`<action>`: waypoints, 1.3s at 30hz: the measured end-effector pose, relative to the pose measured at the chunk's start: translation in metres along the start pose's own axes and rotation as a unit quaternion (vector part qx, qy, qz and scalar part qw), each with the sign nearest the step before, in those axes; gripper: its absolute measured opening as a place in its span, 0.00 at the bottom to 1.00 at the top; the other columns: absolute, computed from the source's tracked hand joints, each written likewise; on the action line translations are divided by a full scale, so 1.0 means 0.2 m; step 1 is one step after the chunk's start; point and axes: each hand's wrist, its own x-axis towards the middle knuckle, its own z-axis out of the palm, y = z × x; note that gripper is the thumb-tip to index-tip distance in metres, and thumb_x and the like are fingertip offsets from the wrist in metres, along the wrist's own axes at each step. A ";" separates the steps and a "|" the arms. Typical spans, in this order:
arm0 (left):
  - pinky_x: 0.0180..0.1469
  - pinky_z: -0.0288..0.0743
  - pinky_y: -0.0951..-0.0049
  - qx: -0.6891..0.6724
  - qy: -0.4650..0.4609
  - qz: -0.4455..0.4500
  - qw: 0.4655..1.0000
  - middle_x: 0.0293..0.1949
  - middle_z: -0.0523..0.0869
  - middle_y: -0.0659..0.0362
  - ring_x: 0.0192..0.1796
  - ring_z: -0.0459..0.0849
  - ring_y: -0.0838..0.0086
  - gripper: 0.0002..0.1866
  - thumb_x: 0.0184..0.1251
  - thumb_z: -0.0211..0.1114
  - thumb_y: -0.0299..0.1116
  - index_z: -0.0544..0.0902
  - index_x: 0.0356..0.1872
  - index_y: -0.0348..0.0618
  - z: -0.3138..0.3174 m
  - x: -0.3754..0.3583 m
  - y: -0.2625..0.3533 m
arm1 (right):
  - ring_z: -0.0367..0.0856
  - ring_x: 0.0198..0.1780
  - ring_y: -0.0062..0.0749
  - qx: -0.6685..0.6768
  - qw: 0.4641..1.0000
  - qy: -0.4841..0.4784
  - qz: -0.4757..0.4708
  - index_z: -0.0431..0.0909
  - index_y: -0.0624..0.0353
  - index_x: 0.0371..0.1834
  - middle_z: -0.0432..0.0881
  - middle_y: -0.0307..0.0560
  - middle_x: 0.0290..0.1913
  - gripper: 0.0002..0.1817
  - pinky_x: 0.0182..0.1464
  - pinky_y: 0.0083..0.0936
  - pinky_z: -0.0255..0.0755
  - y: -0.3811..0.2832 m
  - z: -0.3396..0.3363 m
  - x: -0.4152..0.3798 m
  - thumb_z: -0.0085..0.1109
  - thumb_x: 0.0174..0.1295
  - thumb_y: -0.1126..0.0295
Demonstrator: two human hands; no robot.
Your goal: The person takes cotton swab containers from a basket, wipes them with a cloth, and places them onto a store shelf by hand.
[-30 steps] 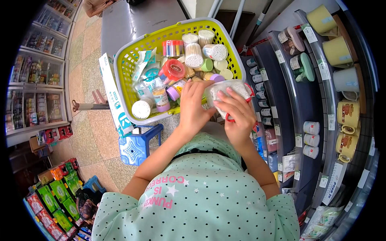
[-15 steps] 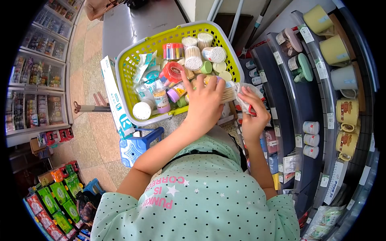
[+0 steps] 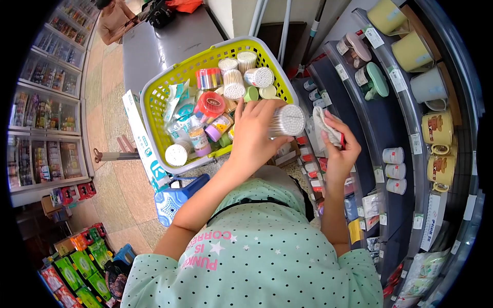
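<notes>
My left hand (image 3: 256, 128) is closed around a clear round tub of cotton swabs (image 3: 288, 121), its packed white tips facing right. It hovers over the near right rim of a yellow-green basket (image 3: 153, 123) with a grey edge. To its right, my right hand (image 3: 343, 147) grips a bunched whitish cloth (image 3: 325, 124) with a bit of red at its edge; cloth and tub are apart. Inside the basket lie several more swab tubs (image 3: 233, 84), a red round container (image 3: 211, 104), a purple-capped bottle (image 3: 199, 139) and teal-and-white packets (image 3: 177, 100).
The basket sits by a grey table (image 3: 169, 38), beside a long white box (image 3: 141, 128). A blue stool (image 3: 177, 203) stands below. Shelves on the right hold mugs (image 3: 436, 128) and small cups (image 3: 394, 170). Glass display cases (image 3: 49, 108) line the left. Another person (image 3: 114, 20) is at the far end.
My left hand has turned the swab tub so its tips show, away from the cloth. My right hand has drawn right and down with the cloth. The whole view has shifted slightly.
</notes>
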 end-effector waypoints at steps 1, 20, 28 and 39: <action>0.70 0.64 0.50 -0.031 0.017 0.005 0.999 0.49 0.86 0.55 0.55 0.81 0.55 0.36 0.37 0.85 0.32 0.81 0.55 0.44 0.00 -0.01 -0.02 | 0.85 0.60 0.39 -0.012 1.000 -0.013 -0.024 0.86 0.68 0.46 0.88 0.53 0.55 0.15 0.67 0.33 0.73 -0.03 0.00 0.01 0.63 0.55 0.89; 0.68 0.74 0.50 -0.115 0.016 -0.053 0.992 0.48 0.86 0.45 0.54 0.83 0.45 0.36 0.37 0.80 0.22 0.80 0.56 0.39 0.07 -0.15 -0.13 | 0.85 0.56 0.43 -0.245 0.923 -0.196 -0.223 0.85 0.58 0.40 0.88 0.44 0.46 0.19 0.59 0.42 0.73 -0.19 0.25 0.00 0.57 0.46 0.87; 0.76 0.63 0.44 -0.083 0.031 -0.023 0.996 0.45 0.89 0.48 0.53 0.87 0.50 0.30 0.41 0.73 0.18 0.82 0.53 0.38 0.08 -0.14 -0.14 | 0.86 0.54 0.41 -0.185 0.910 -0.305 -0.213 0.86 0.58 0.36 0.89 0.45 0.45 0.16 0.58 0.42 0.74 -0.19 0.16 0.01 0.58 0.47 0.87; 0.77 0.61 0.45 -0.057 0.011 -0.021 0.998 0.44 0.88 0.49 0.51 0.85 0.51 0.35 0.37 0.84 0.26 0.81 0.54 0.43 0.07 -0.13 -0.12 | 0.87 0.52 0.39 -0.241 0.914 -0.259 -0.199 0.85 0.59 0.32 0.90 0.43 0.43 0.15 0.51 0.39 0.76 -0.21 0.05 0.11 0.57 0.45 0.88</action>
